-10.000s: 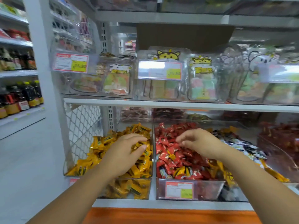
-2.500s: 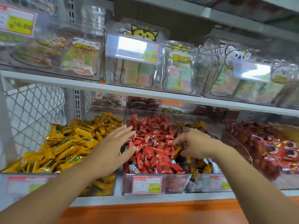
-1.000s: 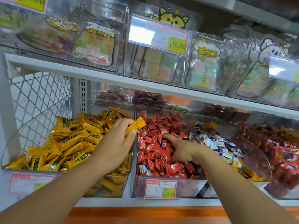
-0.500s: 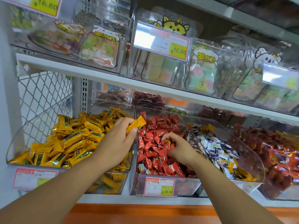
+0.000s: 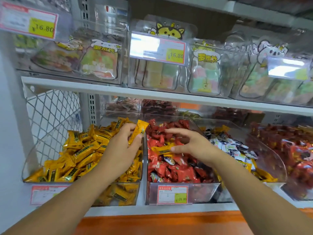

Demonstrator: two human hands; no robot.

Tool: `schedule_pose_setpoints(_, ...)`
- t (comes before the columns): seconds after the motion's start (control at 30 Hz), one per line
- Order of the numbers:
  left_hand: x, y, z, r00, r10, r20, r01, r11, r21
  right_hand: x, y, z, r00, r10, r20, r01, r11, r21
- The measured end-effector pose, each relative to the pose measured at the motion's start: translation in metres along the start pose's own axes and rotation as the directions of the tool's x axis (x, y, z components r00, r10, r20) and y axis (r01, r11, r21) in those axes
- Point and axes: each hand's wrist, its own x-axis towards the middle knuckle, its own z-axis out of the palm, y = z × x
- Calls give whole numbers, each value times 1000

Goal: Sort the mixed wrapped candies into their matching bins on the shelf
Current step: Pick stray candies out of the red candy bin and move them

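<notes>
My left hand (image 5: 121, 148) hovers over the yellow candy bin (image 5: 118, 195) and pinches one yellow wrapped candy (image 5: 140, 128) at the divider. My right hand (image 5: 193, 145) is above the red candy bin (image 5: 199, 192), fingers spread, with the thumb tip touching the end of a stray yellow candy (image 5: 160, 149) lying on the red candies (image 5: 177, 173). Whether any hidden finger grips it I cannot see. A third bin holds black-and-white candies (image 5: 228, 146) mixed with yellow ones (image 5: 264, 177).
A bin of larger red packets (image 5: 298, 158) stands at the far right. The white shelf board (image 5: 118, 92) above carries clear boxes of pastel sweets (image 5: 157, 73) with price tags. Wire mesh (image 5: 50, 112) closes the left side. An orange ledge (image 5: 152, 223) runs below.
My right hand has lifted out of the red candies and spread its fingers, uncovering a yellow candy at its thumb. My left hand still holds its yellow candy at the divider.
</notes>
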Motion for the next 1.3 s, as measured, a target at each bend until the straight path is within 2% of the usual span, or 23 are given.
schedule_pose_setpoints(0.1,-4,1,0,1000,-30,10,30,1000,-2,-1,5,-17,996,42,-80,-47,997,-65)
schedule_pose_setpoints(0.2,-6,3,2,998,-58,2,58,998,9,-5,5,-26,994,52,-95,-69,982,-176)
schedule_pose_setpoints(0.3,-8,4,7,996,-81,-24,81,997,18,-5,6,-23,997,71,-18,-73,933,-352)
schedule_pose_setpoints(0.37,-10,5,12,997,-75,-26,76,996,39,-4,10,-14,991,126,53,-83,863,-499)
schedule_pose_setpoints(0.43,-9,9,16,996,-92,-5,92,994,59,-2,16,-2,977,182,110,-87,812,-577)
schedule_pose_setpoints(0.5,-7,10,17,993,-114,10,114,992,62,0,21,4,974,185,127,-88,836,-542)
schedule_pose_setpoints(0.63,0,6,18,997,-72,-33,74,995,65,5,28,-5,996,92,-11,-90,933,-348)
schedule_pose_setpoints(0.7,2,7,18,997,-62,-43,66,994,86,4,27,-8,997,73,-19,-76,960,-269)
schedule_pose_setpoints(0.8,7,12,15,998,28,-52,-22,993,113,2,25,-8,996,66,58,-44,946,-320)
schedule_pose_setpoints(0.87,11,15,15,998,51,-28,-47,990,130,0,24,-10,996,63,68,-40,955,-295)
schedule_pose_setpoints(0.97,15,23,16,998,19,61,-35,964,262,-1,20,-8,996,8,89,11,978,-208)
schedule_pose_setpoints(1.07,21,26,15,990,-41,137,-17,918,395,-3,16,-3,995,-47,84,66,966,-249)
schedule_pose_setpoints(1.2,23,23,15,979,-93,180,17,922,386,-7,14,-4,990,-22,136,66,941,-331)
schedule_pose_setpoints(1.3,21,24,14,973,-107,206,43,954,295,-8,16,1,992,-87,92,109,955,-274)
